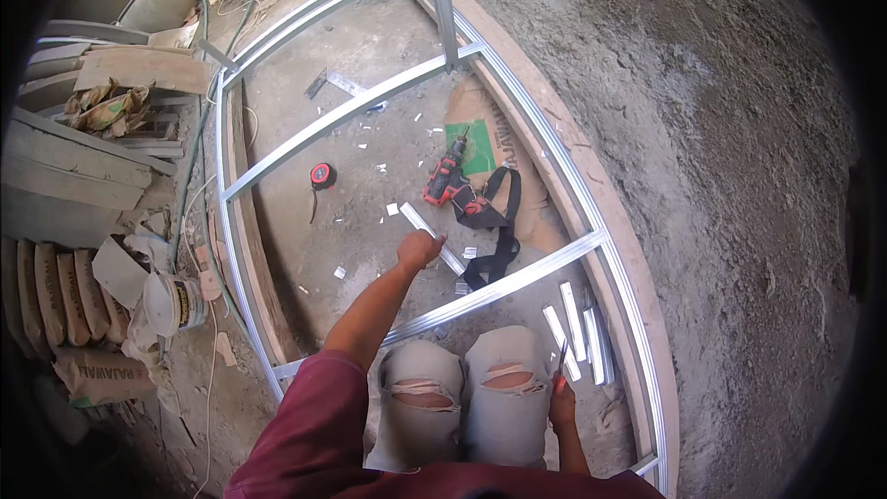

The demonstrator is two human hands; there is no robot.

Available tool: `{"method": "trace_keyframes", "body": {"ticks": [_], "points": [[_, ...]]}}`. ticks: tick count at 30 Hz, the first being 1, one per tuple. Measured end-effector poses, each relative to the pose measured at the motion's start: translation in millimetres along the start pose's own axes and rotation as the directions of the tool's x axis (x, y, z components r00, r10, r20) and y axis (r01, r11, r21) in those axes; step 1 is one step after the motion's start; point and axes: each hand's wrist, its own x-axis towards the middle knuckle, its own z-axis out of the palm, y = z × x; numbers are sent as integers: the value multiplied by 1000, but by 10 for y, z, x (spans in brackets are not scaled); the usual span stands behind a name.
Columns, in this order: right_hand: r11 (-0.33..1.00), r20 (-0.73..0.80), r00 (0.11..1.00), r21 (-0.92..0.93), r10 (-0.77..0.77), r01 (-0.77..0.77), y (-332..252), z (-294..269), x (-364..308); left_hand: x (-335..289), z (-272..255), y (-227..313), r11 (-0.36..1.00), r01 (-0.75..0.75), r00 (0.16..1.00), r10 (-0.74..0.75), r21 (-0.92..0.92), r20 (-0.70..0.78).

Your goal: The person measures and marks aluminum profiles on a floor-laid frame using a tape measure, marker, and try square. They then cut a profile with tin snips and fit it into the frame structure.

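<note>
A short silver metal channel piece (450, 256) lies slantwise under my left hand (420, 249), whose fingers are closed around its middle. Beside my right knee, my right hand (562, 404) grips a slim tool (561, 370) with a red handle and a dark, narrow end; its exact kind is too small to make out. Several more cut channel pieces (573, 323) lie on the ground just ahead of that hand. Beyond my left hand rests a red and black cordless drill (445, 176), near a black strap with a pouch (499, 222).
A metal stud frame (504, 285) surrounds me, crossbars ahead and upright stubs (446, 28) farther off. Inside it lie a red tape measure (321, 176), a metal square (344, 83) and scraps. Bags (69, 296), a white bucket (176, 305) and hoses (197, 157) are left; a rough wall is right.
</note>
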Motion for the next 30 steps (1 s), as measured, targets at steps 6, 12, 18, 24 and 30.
{"method": "trace_keyframes", "body": {"ticks": [6,12,18,24,30], "points": [[939,74,950,190,-304,285,865,-2,1008,295,385,140,974,-60,997,67,-220,23],[961,148,972,238,-181,143,459,-32,625,257,69,-222,621,-72,994,-18,-780,-106],[840,253,827,371,-502,397,-921,-504,82,-864,-1019,655,29,-489,868,118,-872,-483],[624,510,448,249,-734,741,-2263,-192,-60,-1756,-1629,1499,-433,-250,885,261,-866,-386],[656,576,361,456,-733,602,-2213,45,-261,-2234,-1518,1861,-324,-352,865,244,-878,-437]]}}
